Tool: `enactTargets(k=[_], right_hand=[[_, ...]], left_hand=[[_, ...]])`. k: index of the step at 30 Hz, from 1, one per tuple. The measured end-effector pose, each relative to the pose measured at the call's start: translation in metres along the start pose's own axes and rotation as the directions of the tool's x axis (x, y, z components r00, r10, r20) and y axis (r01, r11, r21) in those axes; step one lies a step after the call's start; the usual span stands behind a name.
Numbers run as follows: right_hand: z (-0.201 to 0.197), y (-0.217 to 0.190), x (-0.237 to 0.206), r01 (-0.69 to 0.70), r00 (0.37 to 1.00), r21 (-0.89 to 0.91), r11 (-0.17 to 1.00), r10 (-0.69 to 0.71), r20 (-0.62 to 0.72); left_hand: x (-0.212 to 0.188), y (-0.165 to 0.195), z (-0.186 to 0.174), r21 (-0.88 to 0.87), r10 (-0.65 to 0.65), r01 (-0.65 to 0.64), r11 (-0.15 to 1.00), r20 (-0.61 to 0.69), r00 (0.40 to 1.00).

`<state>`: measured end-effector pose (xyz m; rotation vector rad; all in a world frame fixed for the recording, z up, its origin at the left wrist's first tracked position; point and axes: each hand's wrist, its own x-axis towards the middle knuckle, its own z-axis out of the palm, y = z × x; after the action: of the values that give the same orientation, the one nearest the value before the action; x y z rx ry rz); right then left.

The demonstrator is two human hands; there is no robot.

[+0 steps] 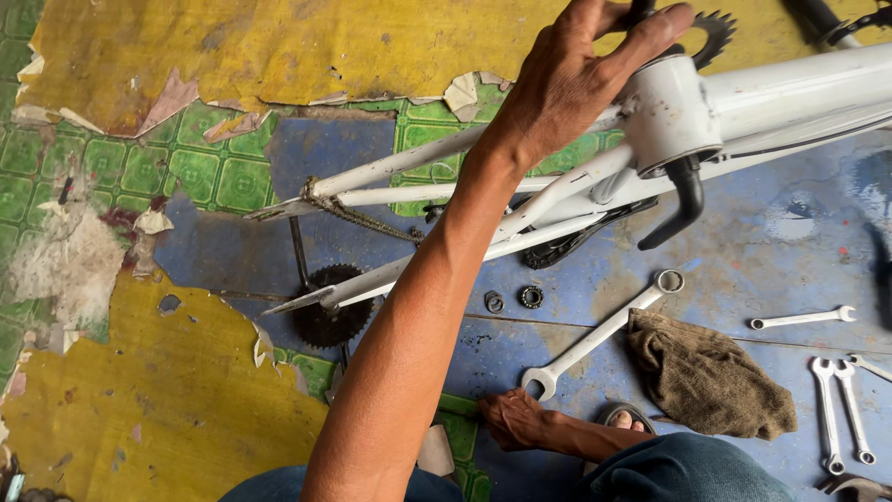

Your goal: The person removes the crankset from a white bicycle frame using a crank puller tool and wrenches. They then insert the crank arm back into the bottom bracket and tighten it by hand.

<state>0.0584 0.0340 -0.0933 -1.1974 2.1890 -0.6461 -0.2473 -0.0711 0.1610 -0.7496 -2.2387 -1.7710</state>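
Note:
A white bicycle frame (790,93) lies across the floor, rear stays pointing left. My left hand (567,84) reaches up to its bottom bracket shell (669,121) and is closed around a dark part on the shell's far side, next to a toothed chainring (711,33). A black crank arm (683,200) sticks out below the shell. My right hand (516,420) rests on the floor by the open end of a large silver wrench (599,335) and holds nothing.
A brown rag (706,376) lies right of the wrench. Several smaller wrenches (836,409) are at the far right. A black sprocket (325,321), a rusty chain (358,218) and two small bearing rings (531,297) sit under the stays. The floor covering is torn.

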Motion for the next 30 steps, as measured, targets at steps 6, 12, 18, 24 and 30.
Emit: enactTargets(k=[6,12,18,24,30], right_hand=[[-0.008,0.024,-0.016,-0.039,0.999,-0.193,0.980,0.032,-0.035],[-0.083,0.070,-0.046,-0.400,0.872,-0.204,0.893,0.302,-0.385],[-0.118,0.057,-0.046,-0.496,0.768,0.322,0.806,0.581,-0.269],[-0.121,0.057,-0.057,-0.464,0.767,0.288,0.838,0.542,-0.343],[-0.124,0.065,-0.053,-0.506,0.777,0.243,0.828,0.560,-0.289]], left_hand=[[-0.001,0.007,-0.001,-0.028,-0.053,0.053,0.998,0.003,0.999],[-0.001,0.009,-0.003,-0.054,-0.057,0.058,0.997,0.018,0.998],[-0.001,0.012,-0.004,-0.043,-0.070,0.070,0.997,0.008,0.998],[-0.002,0.011,-0.006,-0.059,-0.053,0.053,0.997,0.011,0.999],[0.000,0.009,-0.007,-0.040,-0.061,0.062,0.997,0.023,0.998]])
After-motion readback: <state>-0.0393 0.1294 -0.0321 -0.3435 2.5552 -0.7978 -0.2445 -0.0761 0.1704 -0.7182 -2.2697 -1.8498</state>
